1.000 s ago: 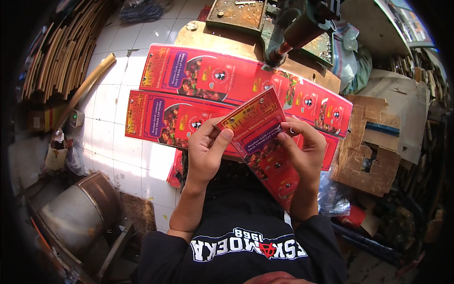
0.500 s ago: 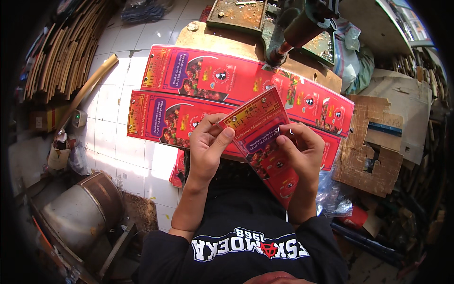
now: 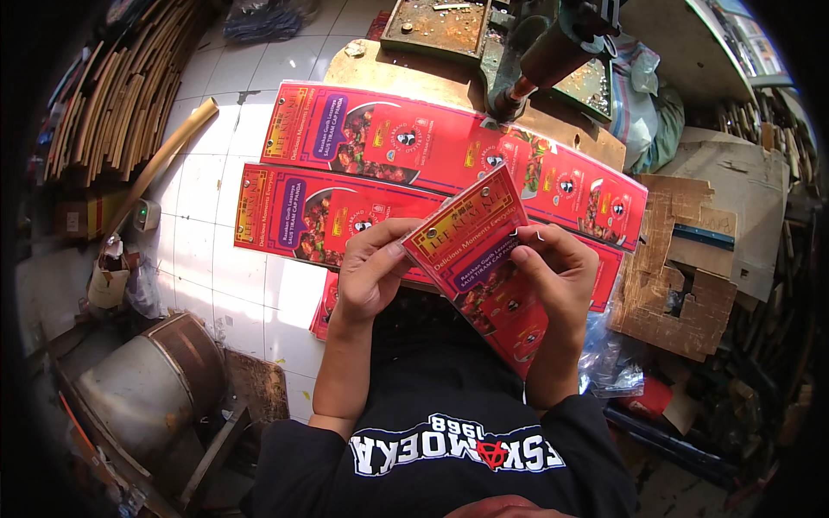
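A long red printed card strip (image 3: 496,298) with a yellow band and metal eyelets at its top end slants in front of my chest. My left hand (image 3: 370,272) is closed, pinching the strip's left edge between thumb and fingers. On the opposite edge, my right hand (image 3: 561,272) is closed, its thumb and forefinger pinching a small thin wire-like piece (image 3: 515,233) over the strip's face; its exact kind is unclear. Beyond my hands, an upper printed strip (image 3: 449,142) and a lower printed strip (image 3: 285,220) of the same red design lie across the worktable.
A green metal press (image 3: 553,52) stands at the table's far side beside a tray of small metal bits (image 3: 432,30). Cut cardboard (image 3: 673,259) lies at right, next to plastic bags (image 3: 643,95). Cardboard stacks (image 3: 129,95) and a metal drum (image 3: 142,384) are at left.
My left hand has shifted slightly down and left, its thumb now lower along the strip's edge. The held strip's top has dropped a little; my right hand stays nearly in place.
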`<move>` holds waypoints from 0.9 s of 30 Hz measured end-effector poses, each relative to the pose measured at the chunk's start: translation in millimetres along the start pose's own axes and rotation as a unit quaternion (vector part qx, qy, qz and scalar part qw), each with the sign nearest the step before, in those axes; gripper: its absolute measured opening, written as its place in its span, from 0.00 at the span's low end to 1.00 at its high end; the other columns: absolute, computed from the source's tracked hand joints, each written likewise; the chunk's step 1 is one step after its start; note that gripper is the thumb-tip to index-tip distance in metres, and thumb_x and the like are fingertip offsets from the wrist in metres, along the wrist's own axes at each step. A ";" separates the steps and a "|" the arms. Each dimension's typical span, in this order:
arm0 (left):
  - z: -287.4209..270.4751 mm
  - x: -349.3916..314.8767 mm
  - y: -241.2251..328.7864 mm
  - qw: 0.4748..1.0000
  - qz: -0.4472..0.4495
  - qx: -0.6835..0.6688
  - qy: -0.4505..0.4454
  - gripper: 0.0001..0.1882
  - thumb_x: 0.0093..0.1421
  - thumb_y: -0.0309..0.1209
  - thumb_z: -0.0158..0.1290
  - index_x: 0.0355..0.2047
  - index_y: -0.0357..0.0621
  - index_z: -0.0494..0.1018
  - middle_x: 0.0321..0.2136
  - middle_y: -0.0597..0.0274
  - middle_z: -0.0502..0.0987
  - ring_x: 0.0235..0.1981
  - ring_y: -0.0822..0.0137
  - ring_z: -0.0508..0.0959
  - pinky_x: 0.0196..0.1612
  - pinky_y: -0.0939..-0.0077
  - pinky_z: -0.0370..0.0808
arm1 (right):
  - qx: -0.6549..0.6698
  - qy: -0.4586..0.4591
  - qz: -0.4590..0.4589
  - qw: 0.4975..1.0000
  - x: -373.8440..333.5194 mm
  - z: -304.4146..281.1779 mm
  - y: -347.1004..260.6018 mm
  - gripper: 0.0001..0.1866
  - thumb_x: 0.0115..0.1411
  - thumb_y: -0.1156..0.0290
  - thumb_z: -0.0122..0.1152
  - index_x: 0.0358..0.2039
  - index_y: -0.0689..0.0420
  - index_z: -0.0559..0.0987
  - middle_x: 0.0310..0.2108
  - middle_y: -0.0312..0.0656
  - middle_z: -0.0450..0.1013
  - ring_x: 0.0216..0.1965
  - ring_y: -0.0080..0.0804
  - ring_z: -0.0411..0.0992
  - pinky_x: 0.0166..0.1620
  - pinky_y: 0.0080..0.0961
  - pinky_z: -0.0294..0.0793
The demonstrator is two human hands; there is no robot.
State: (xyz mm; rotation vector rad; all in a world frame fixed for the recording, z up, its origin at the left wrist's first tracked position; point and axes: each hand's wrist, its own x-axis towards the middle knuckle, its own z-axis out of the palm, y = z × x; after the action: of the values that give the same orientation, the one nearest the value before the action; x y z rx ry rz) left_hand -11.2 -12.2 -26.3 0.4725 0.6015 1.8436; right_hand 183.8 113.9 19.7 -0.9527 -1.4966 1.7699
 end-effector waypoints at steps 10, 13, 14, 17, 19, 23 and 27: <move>-6.7 -2.8 -5.1 0.975 0.109 0.196 -0.005 0.12 0.61 0.23 0.54 0.44 0.28 0.71 0.38 0.54 0.79 0.40 0.71 0.78 0.45 0.77 0.75 | 0.020 -0.030 0.001 0.999 -1.9 4.1 -5.8 0.11 0.56 0.85 0.63 0.40 0.68 0.78 0.29 0.42 0.78 0.30 0.24 0.78 0.32 0.18 0.77; -4.1 -0.4 -2.3 0.956 0.153 0.251 -0.006 0.11 0.60 0.23 0.55 0.42 0.28 0.72 0.36 0.53 0.79 0.36 0.71 0.79 0.41 0.77 0.77 | 0.022 -0.039 -0.001 0.999 -1.9 6.7 -6.6 0.10 0.56 0.85 0.62 0.40 0.69 0.77 0.28 0.43 0.78 0.29 0.26 0.78 0.31 0.20 0.78; -3.5 -0.1 -1.2 0.949 0.165 0.270 -0.005 0.11 0.60 0.23 0.55 0.41 0.28 0.72 0.35 0.53 0.79 0.36 0.71 0.80 0.40 0.77 0.77 | 0.021 -0.042 -0.003 0.999 -1.8 7.3 -6.5 0.10 0.56 0.85 0.62 0.40 0.69 0.77 0.28 0.43 0.78 0.28 0.27 0.78 0.31 0.20 0.78; -3.5 0.5 1.4 0.931 0.197 0.308 -0.010 0.09 0.60 0.23 0.55 0.38 0.29 0.71 0.34 0.52 0.79 0.35 0.70 0.80 0.39 0.77 0.77 | 0.027 -0.041 -0.003 0.999 -2.3 8.9 -3.1 0.11 0.56 0.85 0.62 0.40 0.69 0.77 0.28 0.43 0.77 0.28 0.27 0.78 0.31 0.21 0.79; -5.2 0.7 1.6 0.927 0.209 0.310 -0.021 0.07 0.60 0.22 0.55 0.37 0.30 0.71 0.34 0.52 0.79 0.36 0.68 0.80 0.40 0.76 0.77 | 0.028 -0.043 0.011 0.999 -2.8 9.9 -5.8 0.11 0.55 0.86 0.62 0.40 0.69 0.77 0.29 0.43 0.77 0.29 0.26 0.78 0.32 0.20 0.79; -0.8 8.9 -3.2 0.929 0.244 0.275 -0.052 0.05 0.63 0.23 0.50 0.36 0.32 0.68 0.31 0.54 0.78 0.35 0.65 0.79 0.44 0.69 0.76 | 0.012 -0.051 -0.025 0.998 -3.0 9.2 -0.1 0.11 0.54 0.86 0.63 0.39 0.69 0.78 0.32 0.42 0.76 0.32 0.24 0.77 0.35 0.19 0.79; 3.3 11.3 -4.4 0.946 0.250 0.204 -0.002 0.03 0.66 0.24 0.44 0.38 0.37 0.65 0.25 0.59 0.73 0.30 0.67 0.77 0.43 0.64 0.75 | 0.008 -0.084 -0.002 0.996 -4.8 10.4 0.1 0.12 0.53 0.85 0.65 0.39 0.68 0.79 0.32 0.41 0.76 0.32 0.22 0.76 0.35 0.17 0.77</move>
State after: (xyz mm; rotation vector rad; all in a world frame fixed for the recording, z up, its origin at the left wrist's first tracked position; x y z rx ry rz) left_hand -9.8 0.3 -25.9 0.9760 0.9308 2.1959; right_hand 177.6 104.3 21.3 -0.8076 -1.5830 1.8956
